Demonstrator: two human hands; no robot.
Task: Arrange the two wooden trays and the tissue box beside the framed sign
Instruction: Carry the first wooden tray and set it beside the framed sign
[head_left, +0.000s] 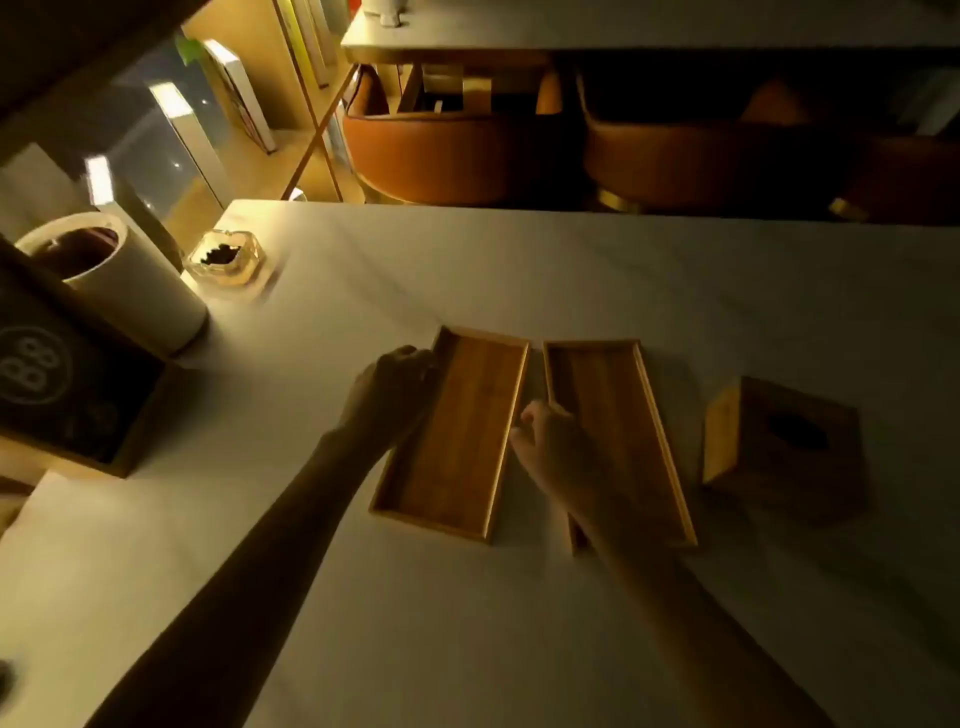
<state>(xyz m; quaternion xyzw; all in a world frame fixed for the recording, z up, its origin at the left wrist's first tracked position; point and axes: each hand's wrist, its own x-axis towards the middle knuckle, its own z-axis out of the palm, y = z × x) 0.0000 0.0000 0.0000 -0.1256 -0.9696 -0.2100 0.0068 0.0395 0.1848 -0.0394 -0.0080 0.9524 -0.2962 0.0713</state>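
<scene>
Two long, empty wooden trays lie side by side in the middle of the white table. My left hand (389, 395) grips the left edge of the left tray (462, 436). My right hand (550, 441) rests on the left rim of the right tray (618, 431), fingers curled over it. A wooden tissue box (779, 447) with a dark oval opening stands to the right of the trays, untouched. The dark framed sign (57, 374) in its wooden base stands at the left edge of the table.
A white cylindrical container (130, 280) stands behind the sign, and a glass ashtray (226, 260) sits beyond it near the table's far left corner. Orange chairs (441, 150) and another table lie past the far edge.
</scene>
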